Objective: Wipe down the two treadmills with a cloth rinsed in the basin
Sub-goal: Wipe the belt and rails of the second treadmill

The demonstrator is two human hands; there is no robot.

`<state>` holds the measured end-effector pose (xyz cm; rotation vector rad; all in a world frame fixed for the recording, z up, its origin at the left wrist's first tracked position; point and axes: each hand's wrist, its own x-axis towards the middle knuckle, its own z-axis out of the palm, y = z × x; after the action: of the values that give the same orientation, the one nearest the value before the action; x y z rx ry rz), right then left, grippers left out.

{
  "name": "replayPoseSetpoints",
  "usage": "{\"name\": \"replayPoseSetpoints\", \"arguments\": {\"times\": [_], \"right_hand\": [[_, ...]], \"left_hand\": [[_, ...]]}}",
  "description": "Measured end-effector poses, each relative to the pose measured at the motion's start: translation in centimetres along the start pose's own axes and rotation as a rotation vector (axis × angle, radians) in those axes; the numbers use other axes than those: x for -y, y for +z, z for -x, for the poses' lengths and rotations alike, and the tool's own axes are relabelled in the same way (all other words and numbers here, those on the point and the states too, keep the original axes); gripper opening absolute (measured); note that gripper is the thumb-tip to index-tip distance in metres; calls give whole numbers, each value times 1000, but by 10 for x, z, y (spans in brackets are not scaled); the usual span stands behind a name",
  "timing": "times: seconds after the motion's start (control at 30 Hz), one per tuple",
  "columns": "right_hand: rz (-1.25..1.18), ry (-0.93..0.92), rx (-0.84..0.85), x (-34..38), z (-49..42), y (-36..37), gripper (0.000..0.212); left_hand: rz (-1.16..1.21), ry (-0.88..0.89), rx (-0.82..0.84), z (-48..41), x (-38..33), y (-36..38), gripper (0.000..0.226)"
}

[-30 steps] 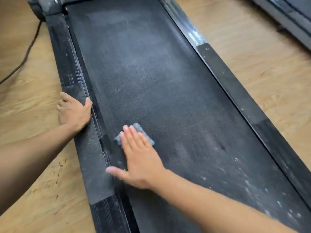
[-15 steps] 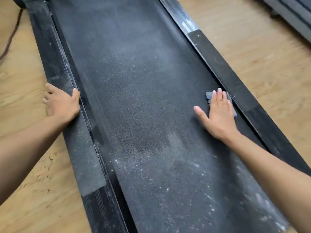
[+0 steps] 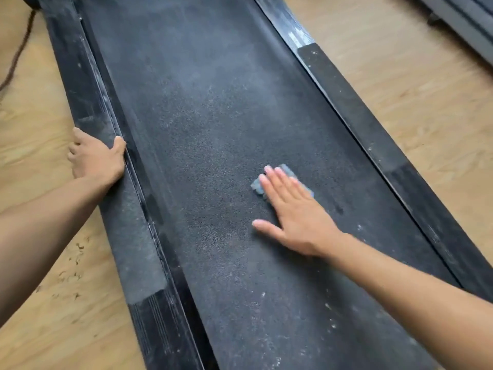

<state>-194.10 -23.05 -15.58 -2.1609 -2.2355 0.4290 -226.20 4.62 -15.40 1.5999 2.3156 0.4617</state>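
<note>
A dusty black treadmill belt [image 3: 213,129] runs from the near edge up through the frame, flanked by black side rails. My right hand [image 3: 296,209] lies flat with straight fingers on a small blue-grey cloth [image 3: 257,186], pressing it onto the belt right of centre. Most of the cloth is hidden under the palm; only its far edges show. My left hand [image 3: 96,158] rests on the left side rail [image 3: 128,236], thumb on the rail's inner edge and fingers over its outer edge. A corner of the second treadmill [image 3: 466,20] shows at the top right.
Light wooden floor [image 3: 400,108] lies on both sides of the treadmill. A dark cable [image 3: 16,54] trails across the floor at the upper left. White specks and dust dot the near part of the belt. No basin is in view.
My right hand slid the cloth from the belt's left side across to the right rail, then back toward the middle. My left hand stayed on the left rail.
</note>
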Motion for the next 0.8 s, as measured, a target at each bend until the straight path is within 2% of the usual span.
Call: {"name": "replayPoseSetpoints", "arguments": {"times": [0.07, 0.13, 0.2, 0.27, 0.33, 0.47, 0.53, 0.6, 0.67, 0.8], "right_hand": [[-9, 251, 0, -78, 10, -19, 105], [-29, 376, 6, -121, 22, -30, 109], [-95, 473, -27, -120, 26, -26, 115], [-163, 540, -76, -75, 19, -19, 121], [-135, 387, -36, -11, 10, -8, 121], [-89, -175, 67, 138, 16, 25, 109], [-23, -317, 110, 161, 26, 36, 99], [21, -401, 63, 130, 21, 26, 94], [20, -272, 14, 64, 16, 9, 95], [37, 302, 35, -87, 29, -23, 105]], "left_hand": [[3, 8, 3, 2, 0, 1, 79], [8, 16, 8, 2, -1, 0, 77], [8, 19, 6, 3, -3, 0, 78], [4, -1, -4, 3, -4, -1, 79], [4, -13, -9, 4, -6, 0, 79], [-15, -27, 9, 7, -5, -1, 78], [-14, -23, 16, 7, -5, -3, 75], [-12, -18, 12, 5, -6, -5, 76], [-20, 6, 24, 4, -7, -4, 76], [-34, 12, 33, 4, -4, -5, 77]]}}
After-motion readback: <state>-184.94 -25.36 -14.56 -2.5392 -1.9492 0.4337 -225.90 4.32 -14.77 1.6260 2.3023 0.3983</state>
